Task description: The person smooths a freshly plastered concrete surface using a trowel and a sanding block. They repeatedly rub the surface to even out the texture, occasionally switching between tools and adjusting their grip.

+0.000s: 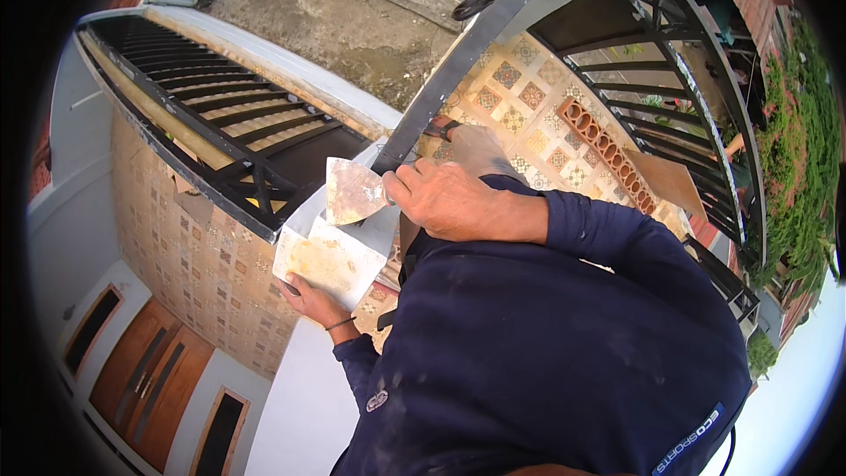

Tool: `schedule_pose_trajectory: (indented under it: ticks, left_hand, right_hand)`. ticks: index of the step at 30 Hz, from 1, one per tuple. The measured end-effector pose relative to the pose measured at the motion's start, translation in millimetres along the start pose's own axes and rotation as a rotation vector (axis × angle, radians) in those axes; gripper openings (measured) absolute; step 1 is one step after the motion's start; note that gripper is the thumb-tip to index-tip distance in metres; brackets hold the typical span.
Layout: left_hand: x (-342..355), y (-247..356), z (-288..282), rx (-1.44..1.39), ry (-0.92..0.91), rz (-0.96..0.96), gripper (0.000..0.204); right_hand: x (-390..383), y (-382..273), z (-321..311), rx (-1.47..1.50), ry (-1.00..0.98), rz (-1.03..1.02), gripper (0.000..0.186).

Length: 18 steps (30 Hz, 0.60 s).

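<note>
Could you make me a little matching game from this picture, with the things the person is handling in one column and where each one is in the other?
Things:
1. putty knife
2. flat board
3. black metal bar
4. black wristband

Places:
A. running up and away from just above the right hand
B. around the left wrist
C. gripped in the right hand, blade pointing left
D. held from below by the left hand, smeared with pale filler

Pairs: 1-C, 2-D, 3-A, 4-B
</note>
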<state>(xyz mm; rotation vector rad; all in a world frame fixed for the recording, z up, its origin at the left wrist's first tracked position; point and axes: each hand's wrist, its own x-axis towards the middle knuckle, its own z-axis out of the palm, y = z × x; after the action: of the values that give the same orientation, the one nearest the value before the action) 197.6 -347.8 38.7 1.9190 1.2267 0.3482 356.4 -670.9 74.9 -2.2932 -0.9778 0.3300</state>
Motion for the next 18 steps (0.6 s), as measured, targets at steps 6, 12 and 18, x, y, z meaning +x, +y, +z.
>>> schedule_pose_trajectory:
  ticks: [6, 12, 18]
  left_hand:
    - [4, -2, -3, -0.161, -0.098, -0.024, 0.064]
    - [9, -9, -9, -0.369, -0.311, -0.061, 0.058]
    - [7, -9, -6, -0.326, -0.333, -0.034, 0.057]
  right_hand:
    - [-70, -38, 38, -0.126, 0.157, 0.24, 0.041]
    - [-148, -77, 73, -0.004, 0.14, 0.531, 0.032]
    - [-196, -98, 88, 0.102, 0.2, 0.752, 0.026]
